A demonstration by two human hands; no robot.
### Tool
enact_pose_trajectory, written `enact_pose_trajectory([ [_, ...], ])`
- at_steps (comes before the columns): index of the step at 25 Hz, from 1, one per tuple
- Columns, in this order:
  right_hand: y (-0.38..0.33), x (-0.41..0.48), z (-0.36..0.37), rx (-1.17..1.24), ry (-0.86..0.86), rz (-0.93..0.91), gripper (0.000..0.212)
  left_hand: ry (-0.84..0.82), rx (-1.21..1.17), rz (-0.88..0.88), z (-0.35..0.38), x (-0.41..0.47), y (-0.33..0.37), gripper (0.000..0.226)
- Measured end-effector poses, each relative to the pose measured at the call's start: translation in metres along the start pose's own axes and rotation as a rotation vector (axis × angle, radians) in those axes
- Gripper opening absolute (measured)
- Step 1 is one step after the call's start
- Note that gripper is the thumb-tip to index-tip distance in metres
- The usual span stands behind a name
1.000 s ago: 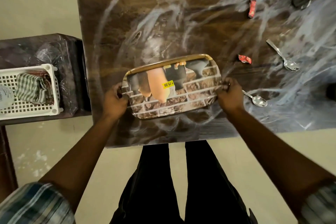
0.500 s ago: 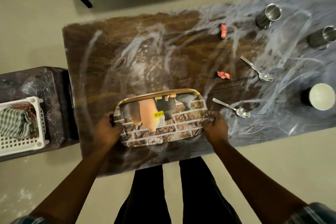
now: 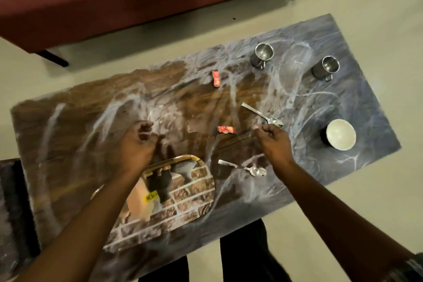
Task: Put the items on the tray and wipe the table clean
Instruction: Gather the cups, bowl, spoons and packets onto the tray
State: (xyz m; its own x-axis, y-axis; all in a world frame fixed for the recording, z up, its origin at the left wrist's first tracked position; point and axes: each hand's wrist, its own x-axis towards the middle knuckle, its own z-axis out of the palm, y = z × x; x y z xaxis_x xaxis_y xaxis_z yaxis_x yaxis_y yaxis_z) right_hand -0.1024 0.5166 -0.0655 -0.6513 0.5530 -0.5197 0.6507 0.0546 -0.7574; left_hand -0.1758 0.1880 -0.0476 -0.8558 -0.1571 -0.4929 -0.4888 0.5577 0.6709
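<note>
- Rectangular brick-print tray with gold rim [image 3: 194, 192]: flat on the smeared wood-grain table [image 3: 75, 144] at the near edge, partly under the left forearm; nothing loaded. Risk: near edge close to the table lip, so a push while loading could slide it off.
- Steel spoon with bowl to the right [image 3: 247, 167]: just beside the tray's right end. Risk: flat and thin, likely to skid on the white residue under a fingertip pinch.
- Left hand [image 3: 137, 144]: above the tray's far rim, fingers loosely curled, holding nothing. Risk: forearm brushing the tray on any reach forward.
- Right hand [image 3: 273, 142]: above the table right of centre, fingers bunched, apparently empty. Risk: knuckles close to the second steel spoon [image 3: 263, 115], easily knocked.
- Crumpled red wrapper [image 3: 226, 129]: between the hands; second red wrapper [image 3: 216, 78] farther back. Risk: light, easily flicked to the floor.
- White bowl with dark outside [image 3: 340, 134]: near the right edge. Risk: tipping if grazed.
- Two handled steel mugs [image 3: 263, 55], [image 3: 326, 67]: farthest, upright. Risk: long reach, clattering onto the tray.
</note>
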Motion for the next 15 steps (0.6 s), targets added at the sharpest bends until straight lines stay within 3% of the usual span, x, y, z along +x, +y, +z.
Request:
enact_pose_trajectory([
  [6, -0.052, 0.133, -0.048, 0.096, -0.066, -0.037, 0.031, -0.115, -0.288, 0.006, 0.127, 0.050, 0.127, 0.033],
  [12, -0.091, 0.230, -0.047, 0.134, -0.221, -0.052, 0.043, -0.203, -0.505, -0.046, 0.235, 0.090, 0.219, 0.053],
  [15, -0.095, 0.254, -0.034, 0.170, -0.244, -0.022, 0.035, -0.263, -0.584, -0.090, 0.277, 0.113, 0.244, 0.056],
])
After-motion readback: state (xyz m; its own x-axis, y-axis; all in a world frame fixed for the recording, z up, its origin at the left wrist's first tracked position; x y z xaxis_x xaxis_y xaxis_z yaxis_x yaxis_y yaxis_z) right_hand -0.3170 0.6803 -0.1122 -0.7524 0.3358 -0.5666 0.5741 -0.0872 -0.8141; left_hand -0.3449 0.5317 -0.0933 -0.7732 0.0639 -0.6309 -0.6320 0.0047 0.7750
